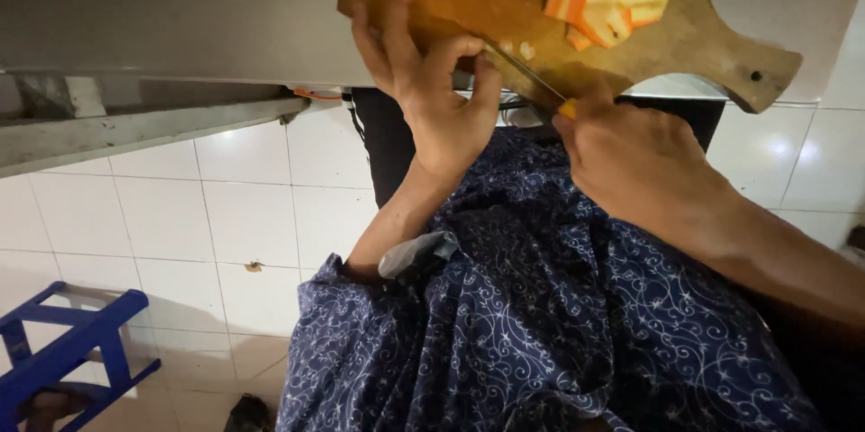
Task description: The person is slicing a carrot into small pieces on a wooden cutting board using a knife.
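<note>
knife (527, 72) in right hand's fingers (586, 112), blade beside left hand (432, 90)

No pkgs, labels, signs or screens were seen anywhere in the head view; nothing printed or boxed was shown at the counter or on the floor.

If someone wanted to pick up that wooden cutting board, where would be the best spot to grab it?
Probably the narrow handle at the right end of the board, reached from the right. It tapers, juts past the counter edge and is bare, while carrot pieces and both hands, left and right, crowd the rest.
</note>
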